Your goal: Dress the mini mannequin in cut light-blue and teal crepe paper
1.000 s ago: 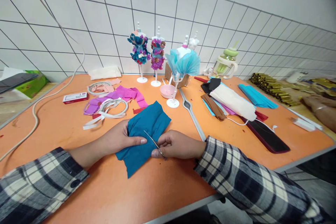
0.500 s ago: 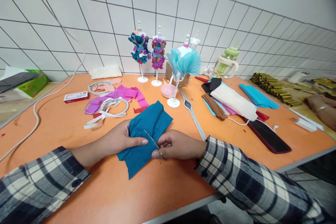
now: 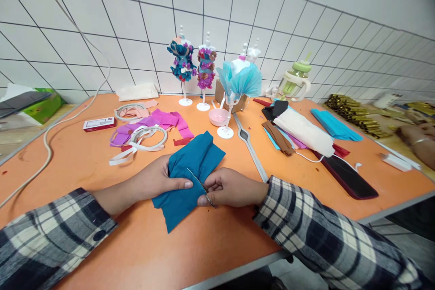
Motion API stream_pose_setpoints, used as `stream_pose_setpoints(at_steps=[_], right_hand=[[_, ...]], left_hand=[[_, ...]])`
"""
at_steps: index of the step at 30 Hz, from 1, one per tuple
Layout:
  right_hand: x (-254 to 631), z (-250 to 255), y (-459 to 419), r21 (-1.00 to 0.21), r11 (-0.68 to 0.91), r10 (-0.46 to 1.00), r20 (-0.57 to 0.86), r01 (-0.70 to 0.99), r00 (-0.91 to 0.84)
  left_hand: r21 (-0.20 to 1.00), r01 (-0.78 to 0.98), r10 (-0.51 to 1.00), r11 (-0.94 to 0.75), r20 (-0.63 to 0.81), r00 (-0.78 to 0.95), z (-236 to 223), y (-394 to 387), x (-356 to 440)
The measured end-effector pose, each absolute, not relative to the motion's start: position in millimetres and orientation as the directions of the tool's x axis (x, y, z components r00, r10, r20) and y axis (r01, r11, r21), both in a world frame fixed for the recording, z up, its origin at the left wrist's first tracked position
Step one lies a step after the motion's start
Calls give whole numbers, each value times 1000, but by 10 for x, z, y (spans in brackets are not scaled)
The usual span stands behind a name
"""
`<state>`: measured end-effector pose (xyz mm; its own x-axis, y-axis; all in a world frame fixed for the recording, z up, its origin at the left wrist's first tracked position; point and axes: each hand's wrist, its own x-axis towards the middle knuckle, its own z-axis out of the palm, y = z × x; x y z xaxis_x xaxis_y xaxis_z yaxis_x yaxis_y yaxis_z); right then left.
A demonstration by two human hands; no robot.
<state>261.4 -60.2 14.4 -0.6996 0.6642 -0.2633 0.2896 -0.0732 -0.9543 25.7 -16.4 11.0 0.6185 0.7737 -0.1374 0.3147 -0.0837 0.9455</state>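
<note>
A folded piece of teal fabric (image 3: 193, 163) lies on the orange table (image 3: 84, 172) in front of me. My left hand (image 3: 156, 181) pinches its left edge, thumb pressed on top of the cloth. My right hand (image 3: 227, 186) is closed around small metal scissors (image 3: 199, 183), whose blades lie across the fabric's middle, pointing up and left. The two hands almost touch over the cloth.
Small dress-form stands (image 3: 183, 65) decorated in teal, purple and light blue stand at the back. Purple fabric scraps (image 3: 159, 122), white ribbon coils (image 3: 142, 138), a pink bowl (image 3: 217, 117), a metal ruler (image 3: 249, 147), folded cloths (image 3: 302, 131) and a dark phone (image 3: 346, 174) lie around. Another person's arm (image 3: 416, 142) rests at right.
</note>
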Motion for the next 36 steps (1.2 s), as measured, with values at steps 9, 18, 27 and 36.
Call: stream_pose_setpoints(at_steps=[9,18,27,36], right_hand=[[2609,166,-615,-947,-72,667,-280,314,-691],[2638,109,-580,-965,-83,699,-235,250,-675],[2652,145,-594,-963,-69,677,-236,259,-697],[2658,143,-589,-965,-75,668,-236,252,-706]], left_hand=[[938,320,772,-136,-102,628,137,-169,288],[986,159,840,-49,-46,540,118,-145,253],[974,189,847,-129,9,531,104,-150,269],[981,143,845,-132,36,534,74,-147,275]])
